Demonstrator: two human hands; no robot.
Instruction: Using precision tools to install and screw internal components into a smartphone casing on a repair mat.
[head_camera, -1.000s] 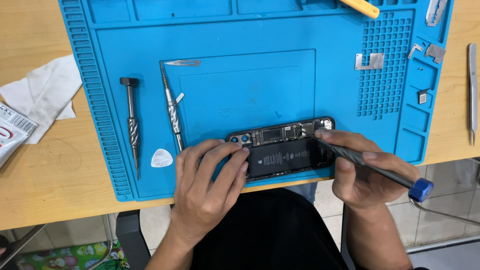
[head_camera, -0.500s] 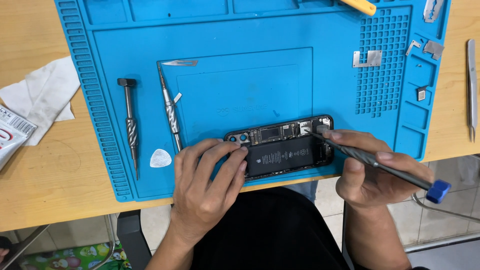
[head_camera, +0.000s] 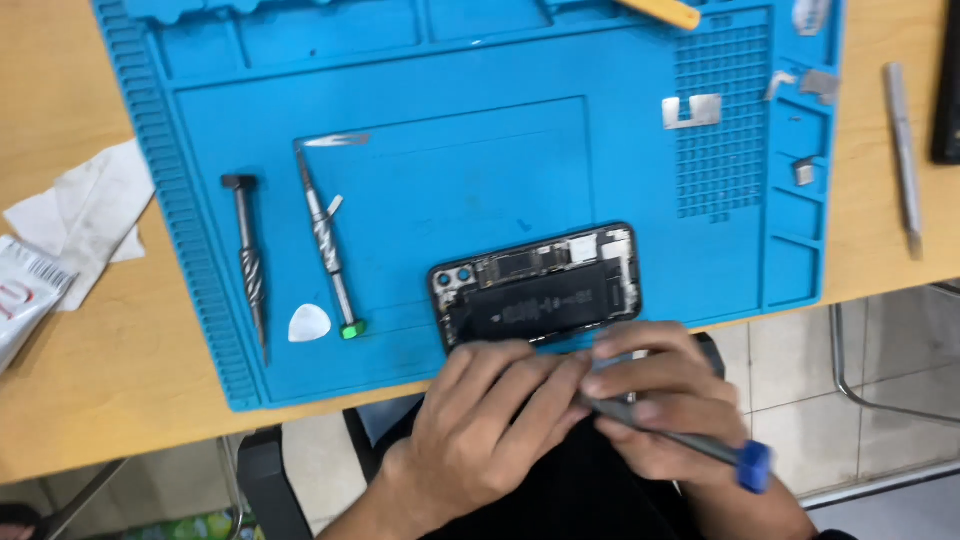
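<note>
Hands meet at lower centre: right hand (head_camera: 665, 400) pinches a blue-capped screwdriver (head_camera: 680, 438) (shaft blurred), left hand (head_camera: 480, 425) fingers curl onto its tip, just below the opened phone (head_camera: 537, 288) on the blue mat (head_camera: 480, 130).

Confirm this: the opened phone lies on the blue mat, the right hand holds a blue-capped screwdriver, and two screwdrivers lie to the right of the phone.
Wrong side. In the head view the two screwdrivers lie left of the phone. The blue mat and the right hand holding the screwdriver are correct.
</note>
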